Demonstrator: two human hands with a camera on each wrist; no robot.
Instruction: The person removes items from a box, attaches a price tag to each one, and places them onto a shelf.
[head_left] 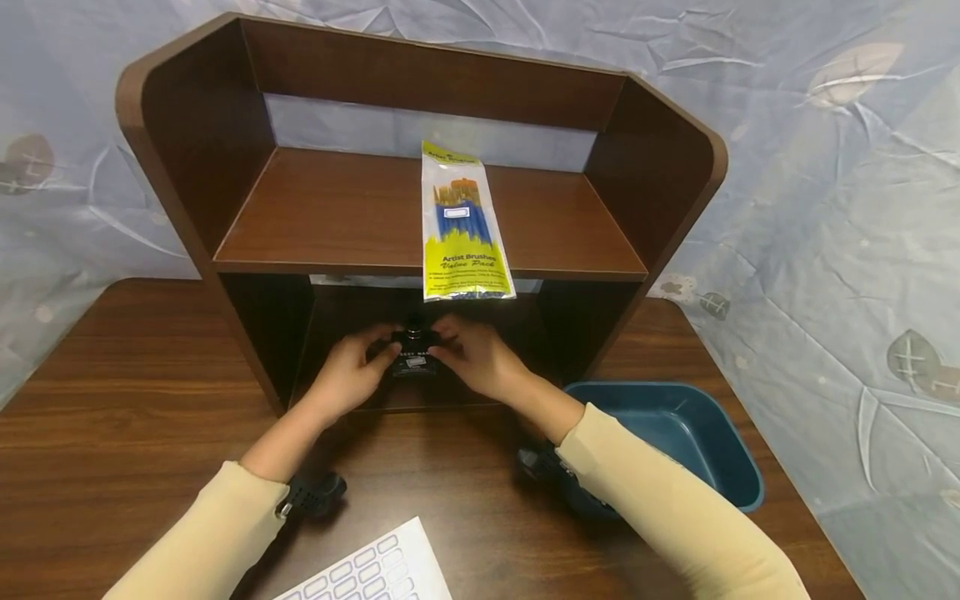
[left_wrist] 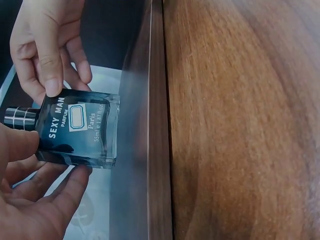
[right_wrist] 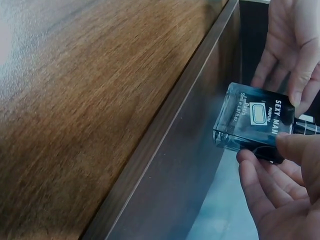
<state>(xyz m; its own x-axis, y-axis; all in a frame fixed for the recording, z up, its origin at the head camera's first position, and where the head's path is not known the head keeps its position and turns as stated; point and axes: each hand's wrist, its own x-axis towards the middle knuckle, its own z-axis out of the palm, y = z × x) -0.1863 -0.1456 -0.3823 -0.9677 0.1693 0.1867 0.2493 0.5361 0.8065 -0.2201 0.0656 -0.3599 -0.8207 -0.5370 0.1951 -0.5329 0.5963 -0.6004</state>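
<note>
Head view, centre of frame: a dark, flat-sided glass perfume bottle (head_left: pixel 415 357) with a white label and a ringed black cap stands upright in the lower compartment of a dark brown wooden shelf unit (head_left: pixel 660 142), which sits on a brown wood-grain worktop (head_left: pixel 112 400). The left hand (head_left: pixel 348 373) and the right hand (head_left: pixel 476 354) meet around the bottle from either side, each with fingers and thumb pinching its glass body. Left wrist view, left half of frame: the bottle (left_wrist: pixel 80 130) appears turned sideways, its label reading "SEXY MAN PARFUM"; the left hand (left_wrist: pixel 35 195) grips it from the lower left, and fingertips of the right hand (left_wrist: pixel 47 45) press on its upper edge. Right wrist view, right half of frame: the same bottle (right_wrist: pixel 252 122) is pinched by the right hand (right_wrist: pixel 280 195) at lower right, with the left hand (right_wrist: pixel 295 45) touching it at upper right. Head view, upper centre: a clear and yellow plastic packet of blue-handled artist brushes (head_left: pixel 462 223) lies on the upper shelf, its lower end overhanging the shelf's front edge just above the hands. At lower right a dark teal plastic tub (head_left: pixel 720 450) rests on the worktop beside the right sleeve; at the bottom edge lies a white sheet of blank labels (head_left: pixel 375 571).
</note>
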